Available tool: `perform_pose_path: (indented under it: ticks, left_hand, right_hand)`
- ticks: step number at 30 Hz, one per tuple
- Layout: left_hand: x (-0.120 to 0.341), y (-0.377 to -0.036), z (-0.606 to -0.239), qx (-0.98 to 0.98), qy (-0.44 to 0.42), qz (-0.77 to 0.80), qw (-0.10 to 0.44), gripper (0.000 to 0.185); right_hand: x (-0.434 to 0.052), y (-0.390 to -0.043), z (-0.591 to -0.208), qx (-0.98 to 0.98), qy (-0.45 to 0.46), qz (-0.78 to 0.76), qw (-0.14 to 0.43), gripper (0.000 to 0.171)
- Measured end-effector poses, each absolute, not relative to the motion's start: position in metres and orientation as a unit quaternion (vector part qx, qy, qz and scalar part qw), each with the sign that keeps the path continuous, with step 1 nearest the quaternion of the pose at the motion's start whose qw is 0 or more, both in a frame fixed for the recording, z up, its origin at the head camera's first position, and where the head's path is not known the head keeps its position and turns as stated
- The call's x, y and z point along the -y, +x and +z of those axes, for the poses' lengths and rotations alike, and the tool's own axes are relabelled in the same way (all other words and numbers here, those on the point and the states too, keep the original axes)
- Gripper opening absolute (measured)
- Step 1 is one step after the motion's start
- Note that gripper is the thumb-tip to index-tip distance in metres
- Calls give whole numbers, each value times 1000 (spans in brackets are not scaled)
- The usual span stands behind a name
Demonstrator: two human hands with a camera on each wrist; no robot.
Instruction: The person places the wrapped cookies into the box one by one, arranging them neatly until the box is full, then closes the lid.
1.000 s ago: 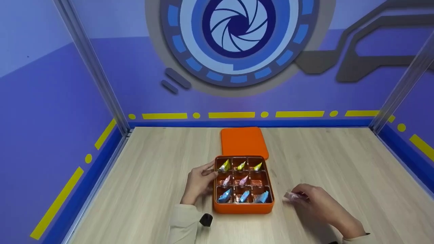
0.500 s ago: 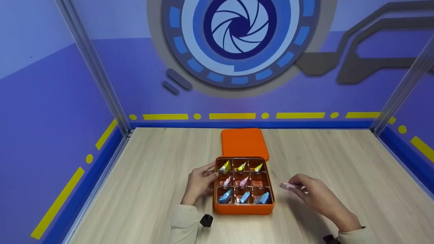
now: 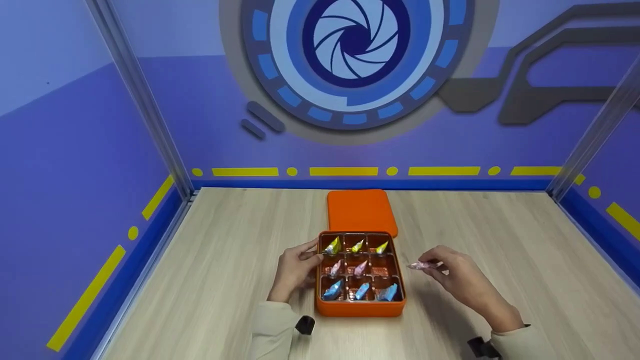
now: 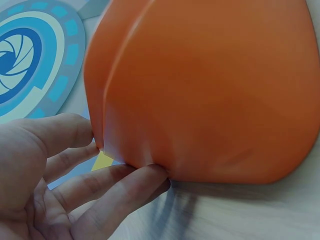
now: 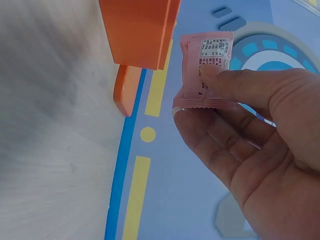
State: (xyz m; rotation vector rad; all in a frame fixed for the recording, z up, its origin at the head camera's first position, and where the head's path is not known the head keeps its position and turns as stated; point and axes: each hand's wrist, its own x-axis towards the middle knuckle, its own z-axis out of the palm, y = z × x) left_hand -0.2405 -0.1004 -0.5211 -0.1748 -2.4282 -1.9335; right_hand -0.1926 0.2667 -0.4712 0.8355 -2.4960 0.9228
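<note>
My right hand [image 3: 465, 282] pinches a pink wrapped candy [image 5: 202, 75] between thumb and fingertips. It is raised just right of an orange box [image 3: 360, 309]. A clear divider splits the box into three rows of compartments. Yellow candies [image 3: 358, 245] lie along the back row and blue candies [image 3: 362, 291] along the front. In the middle row, pink candies [image 3: 360, 268] sit in the left and centre compartments; the right one shows its reddish floor. At the box's left side, my left hand [image 3: 291, 272] holds the rim with its thumb, fingertips against the wall [image 4: 215, 100].
An orange lid [image 3: 362, 212] lies flat on the wooden table [image 3: 240, 240], directly behind the box. Blue and purple panels [image 3: 115, 165] with metal corner posts [image 3: 155, 130] enclose the left, back and right sides.
My right hand has lifted the pink candy and carried it forward and slightly left, nearer the box. The left hand and the box stay in place.
</note>
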Motion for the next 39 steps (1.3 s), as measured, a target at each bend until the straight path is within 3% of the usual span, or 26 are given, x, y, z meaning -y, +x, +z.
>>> perform_pose_path:
  ticks: [24, 39]
  left_hand:
    - [100, -242, -519, 780, -46, -624, 7, 48]
    - [100, -242, -520, 779, -45, -625, 10, 48]
  right_hand:
    - [-248, -213, -453, 870, 333, 338, 133, 26]
    - [-237, -222, -453, 882, 332, 330, 55, 23]
